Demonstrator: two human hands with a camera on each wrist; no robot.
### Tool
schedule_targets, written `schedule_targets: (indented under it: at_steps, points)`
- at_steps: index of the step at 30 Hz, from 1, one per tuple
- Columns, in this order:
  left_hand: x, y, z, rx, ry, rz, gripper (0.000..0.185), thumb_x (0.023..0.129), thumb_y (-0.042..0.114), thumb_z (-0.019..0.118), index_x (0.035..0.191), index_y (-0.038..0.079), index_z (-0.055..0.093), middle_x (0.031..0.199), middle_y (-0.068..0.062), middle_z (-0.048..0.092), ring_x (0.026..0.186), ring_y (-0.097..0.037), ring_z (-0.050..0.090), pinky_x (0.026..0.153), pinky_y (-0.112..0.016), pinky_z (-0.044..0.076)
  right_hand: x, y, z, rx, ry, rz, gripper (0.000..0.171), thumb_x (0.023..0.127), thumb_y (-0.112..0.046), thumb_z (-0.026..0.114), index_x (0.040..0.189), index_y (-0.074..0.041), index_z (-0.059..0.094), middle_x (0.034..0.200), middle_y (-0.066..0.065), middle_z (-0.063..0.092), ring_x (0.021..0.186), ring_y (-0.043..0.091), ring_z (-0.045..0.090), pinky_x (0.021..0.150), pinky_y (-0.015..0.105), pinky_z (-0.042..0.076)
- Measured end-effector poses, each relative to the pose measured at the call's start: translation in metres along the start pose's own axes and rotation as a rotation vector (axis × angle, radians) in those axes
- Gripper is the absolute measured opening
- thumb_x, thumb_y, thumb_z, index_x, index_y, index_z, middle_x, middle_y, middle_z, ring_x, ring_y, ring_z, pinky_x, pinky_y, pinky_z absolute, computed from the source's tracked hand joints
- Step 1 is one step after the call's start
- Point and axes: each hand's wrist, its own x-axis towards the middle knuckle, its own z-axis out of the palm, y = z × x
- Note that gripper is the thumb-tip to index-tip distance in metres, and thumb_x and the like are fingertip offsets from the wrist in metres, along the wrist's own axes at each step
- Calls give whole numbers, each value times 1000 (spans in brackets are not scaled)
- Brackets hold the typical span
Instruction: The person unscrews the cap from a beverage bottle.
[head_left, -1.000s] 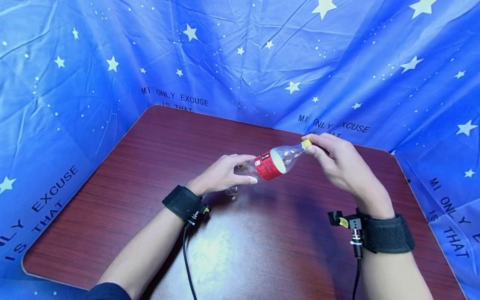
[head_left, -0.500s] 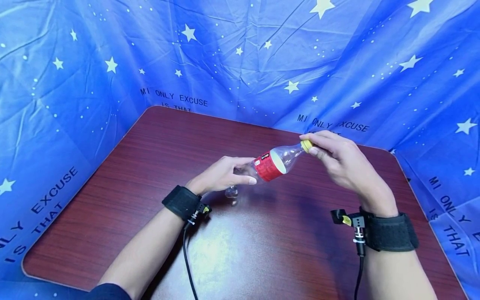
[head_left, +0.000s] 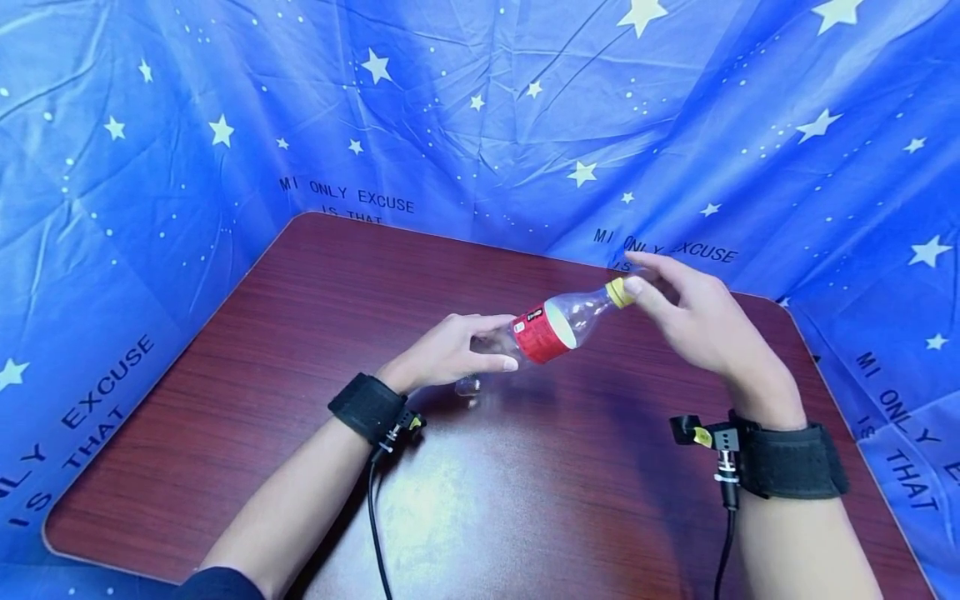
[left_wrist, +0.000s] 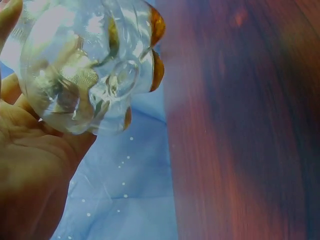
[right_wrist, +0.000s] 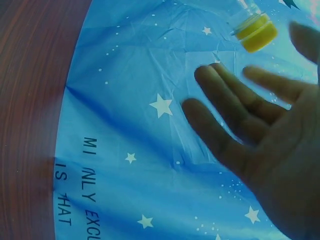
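Note:
A clear plastic bottle [head_left: 587,313] with a red label is held tilted above the table, its neck pointing up and to the right. My left hand [head_left: 450,350] grips it round the lower part, thumb in front. In the left wrist view the see-through bottle base [left_wrist: 80,75] fills the upper left, with the palm behind it. A yellow cap [head_left: 619,292] sits on the bottle's neck. Beside that cap is my right hand [head_left: 697,321], fingers spread. The right wrist view shows the cap [right_wrist: 257,33] with a gap between it and the loosely extended fingers.
The dark red wooden table [head_left: 247,417] has rounded corners. Blue star-printed cloth [head_left: 480,125] hangs round its back and sides. Black straps with small cameras [head_left: 367,408] are on both wrists, and a cable runs down from each.
My right hand's fingers have come off the yellow cap and spread apart, and the hand has shifted slightly right. My left hand keeps its grip on the bottle, nearly still.

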Motion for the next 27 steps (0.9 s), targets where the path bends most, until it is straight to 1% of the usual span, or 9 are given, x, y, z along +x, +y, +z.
schedule_targets:
  at_steps: [3, 5, 8, 11, 17, 20, 22, 25, 27]
  points:
    - [1, 1, 0, 73, 1, 28, 67, 92, 34, 82, 151, 15, 57, 127, -11, 75, 121, -20, 69, 102, -39, 55, 2, 1, 0, -21, -8, 14, 45, 111, -47, 47, 125, -12, 72, 92, 7, 74, 80, 16, 65, 75, 27, 44]
    - [1, 2, 0, 112, -3, 43, 66, 92, 35, 82, 150, 15, 59, 124, -9, 77, 119, -20, 67, 101, -39, 54, 2, 1, 1, -33, -34, 9, 46, 110, -49, 47, 104, -13, 75, 78, 2, 72, 71, 13, 66, 73, 26, 44]
    - [1, 3, 0, 155, -8, 46, 66, 91, 36, 82, 149, 16, 59, 121, -5, 78, 115, -18, 64, 98, -38, 53, 1, 2, 2, -65, -67, -10, 44, 110, -47, 50, 91, -14, 73, 71, -1, 70, 67, 12, 66, 72, 27, 45]
    - [1, 3, -1, 175, -9, 41, 66, 92, 38, 81, 150, 17, 59, 121, -4, 78, 112, -17, 63, 96, -40, 54, 0, 3, 2, -58, -65, -24, 38, 109, -43, 53, 99, -14, 76, 74, 1, 71, 69, 12, 66, 68, 29, 46]
    - [1, 1, -3, 151, -9, 24, 65, 93, 37, 80, 151, 17, 58, 123, -9, 77, 118, -19, 64, 100, -41, 54, -2, 4, 3, -15, -15, -108, 32, 107, -31, 61, 133, -16, 73, 102, 7, 76, 85, 5, 66, 69, 22, 49]
    - [1, -1, -3, 131, -9, 22, 64, 93, 37, 80, 151, 18, 58, 124, -9, 76, 119, -19, 65, 101, -40, 54, -3, 2, 5, -23, 18, -152, 32, 105, -24, 66, 136, -21, 72, 111, 4, 74, 92, 1, 59, 72, 19, 45]
    - [1, -2, -2, 120, -5, 19, 63, 93, 37, 80, 150, 18, 58, 125, -9, 76, 120, -19, 66, 102, -40, 54, -3, 1, 5, -30, 29, -172, 33, 102, -19, 69, 135, -24, 72, 115, 2, 73, 95, 3, 55, 74, 16, 43]
    - [0, -2, -2, 110, -2, 10, 63, 93, 37, 80, 150, 19, 59, 127, -9, 75, 121, -18, 68, 103, -39, 55, -3, 0, 3, -17, -7, -146, 42, 100, -19, 72, 141, -26, 67, 122, 4, 72, 101, 7, 60, 76, 16, 45]
    - [0, -2, -1, 101, -2, 7, 62, 93, 36, 80, 150, 19, 59, 129, -8, 74, 121, -17, 69, 103, -39, 55, -3, -1, 2, 0, -50, -100, 50, 101, -25, 71, 150, -26, 59, 133, 8, 69, 108, 15, 66, 83, 23, 50]
